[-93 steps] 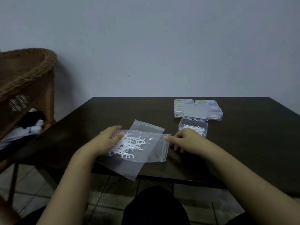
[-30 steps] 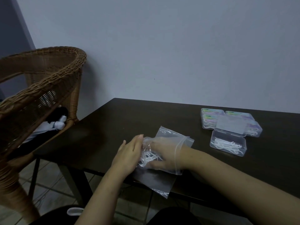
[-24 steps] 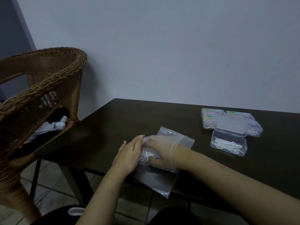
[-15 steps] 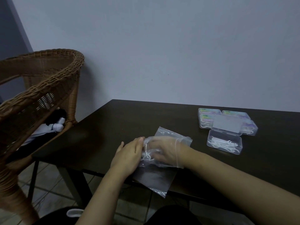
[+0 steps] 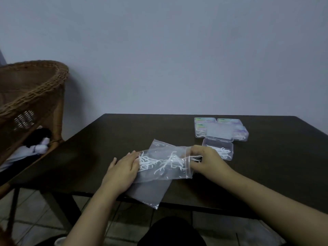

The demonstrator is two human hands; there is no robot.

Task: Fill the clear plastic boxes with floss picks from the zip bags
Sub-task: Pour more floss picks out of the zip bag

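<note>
A clear zip bag (image 5: 165, 164) with several white floss picks (image 5: 159, 163) lies on the dark table (image 5: 124, 132), on top of a second, flat zip bag (image 5: 150, 190) that hangs over the near edge. My left hand (image 5: 122, 172) presses flat on the bag's closed end. My right hand (image 5: 206, 161) is just outside the bag's mouth and pinches a few floss picks. Right behind it stands an open clear plastic box (image 5: 219, 150) with several picks inside, its lid tipped back.
Several closed clear boxes (image 5: 221, 127) with coloured labels stand in a block behind the open one. A wicker chair (image 5: 30, 96) with dark and white cloth on its seat stands at the table's left side. My dark-clothed lap shows below the near edge.
My right hand was deep inside the bag; it has come out to the right with floss picks pinched in its fingers. My left hand stayed pressing on the bag.
</note>
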